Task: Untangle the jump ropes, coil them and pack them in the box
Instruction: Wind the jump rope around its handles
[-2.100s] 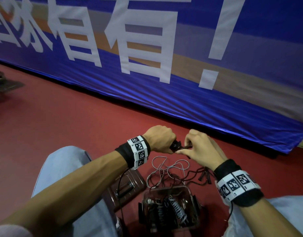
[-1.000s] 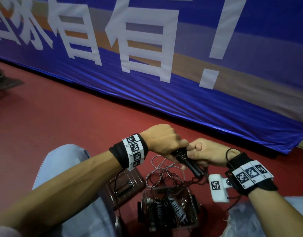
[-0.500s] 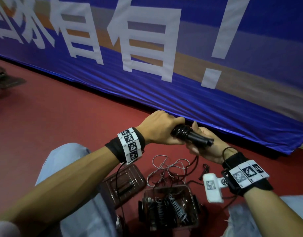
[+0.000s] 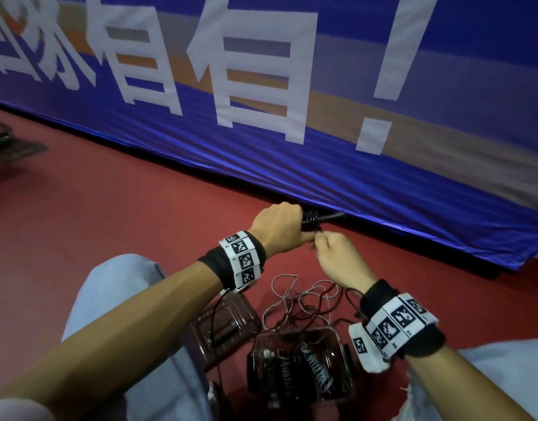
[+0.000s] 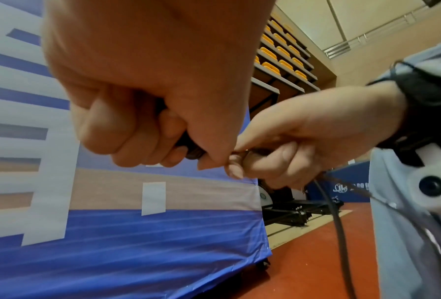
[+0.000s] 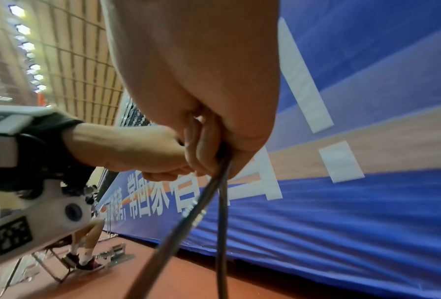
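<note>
Red flooring [image 4: 115, 202] ran up to a blue banner [image 4: 322, 183] with white lettering. Left hand [image 4: 279, 229] was clenched around black handles [image 4: 319, 220] with cord wound about them. Right hand [image 4: 337, 256], touching the left, pinched the dark cord [image 6: 222, 212] between thumb and curled fingers. Loose ropes [image 4: 301, 302] lay tangled on the floor behind a clear box [image 4: 343, 360] containing coiled ropes; its lid [image 4: 225, 329] lay just beside it.
</note>
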Available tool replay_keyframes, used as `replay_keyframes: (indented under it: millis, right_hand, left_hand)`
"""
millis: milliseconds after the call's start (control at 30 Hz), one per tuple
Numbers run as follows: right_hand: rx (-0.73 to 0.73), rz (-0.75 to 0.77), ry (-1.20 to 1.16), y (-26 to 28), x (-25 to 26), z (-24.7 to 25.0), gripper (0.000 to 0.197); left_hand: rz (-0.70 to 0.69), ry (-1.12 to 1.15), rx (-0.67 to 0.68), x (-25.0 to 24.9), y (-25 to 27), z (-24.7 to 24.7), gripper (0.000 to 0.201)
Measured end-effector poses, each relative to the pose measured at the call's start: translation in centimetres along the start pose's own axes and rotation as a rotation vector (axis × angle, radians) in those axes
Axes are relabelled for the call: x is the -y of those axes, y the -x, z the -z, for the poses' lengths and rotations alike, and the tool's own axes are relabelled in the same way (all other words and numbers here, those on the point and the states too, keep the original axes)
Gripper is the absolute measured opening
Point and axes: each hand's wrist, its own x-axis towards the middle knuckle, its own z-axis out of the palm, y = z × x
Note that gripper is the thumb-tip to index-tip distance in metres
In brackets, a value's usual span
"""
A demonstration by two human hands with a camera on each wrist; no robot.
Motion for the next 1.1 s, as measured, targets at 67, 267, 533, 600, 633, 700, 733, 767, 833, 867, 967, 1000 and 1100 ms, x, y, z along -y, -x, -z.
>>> replay_keyframes:
  millis: [67,267,533,600,633,700,733,767,833,867,967,1000,1100]
  right_hand:
    - [0.010,0.085,0.130,0.8,0.1,0.1,0.028]
    - [-0.067,0.320,0.389,1.9,-0.9,1.8,0.018]
    - [-0.094,0.389,0.413,1.6,-1.5,4.3,0.032]
    - [-0.074,0.331,0.306,1.4,-1.6,4.5,0.044]
    - [-0.051,0.302,0.268,1.3,-1.7,4.4,0.050]
    - [0.024,0.227,0.189,1.2,-1.8,4.1,0.059]
    - [0.064,0.188,0.142,1.2,-1.9,3.9,0.061]
    - [0.098,0.158,0.105,1.0,-2.1,3.7,0.060]
    - [0.166,0.139,0.037,0.7,-2.5,3.3,0.056]
    - [0.212,0.138,-0.001,0.6,-2.7,3.1,0.054]
    - [0.350,0.133,-0.101,0.5,-2.9,2.6,0.062]
    - [0.376,0.128,-0.126,0.6,-2.9,2.5,0.067]
    - [0.434,0.090,-0.188,0.9,-2.3,2.9,0.060]
  left_hand:
    - [0.041,-0.013,0.028,0.0,0.1,-0.5,0.041]
    - [0.100,-0.094,0.143,-0.1,0.9,-0.9,0.047]
    - [-0.194,-0.255,0.306,0.2,1.2,0.5,0.039]
    - [-0.348,-0.404,0.279,0.5,1.2,0.9,0.038]
    - [-0.410,-0.473,0.271,0.6,1.2,0.9,0.039]
    - [-0.516,-0.586,0.242,0.8,1.1,0.8,0.042]
    - [-0.561,-0.631,0.219,0.9,1.1,0.8,0.042]
    - [-0.599,-0.661,0.189,1.1,1.1,0.8,0.041]
    - [-0.641,-0.666,0.133,1.2,1.2,0.8,0.039]
    - [-0.654,-0.660,0.114,1.2,1.3,0.7,0.038]
    - [-0.713,-0.623,0.063,1.5,1.5,0.6,0.035]
    - [-0.738,-0.607,0.042,1.7,1.5,0.6,0.035]
    - [-0.810,-0.545,-0.049,2.4,1.5,0.9,0.029]
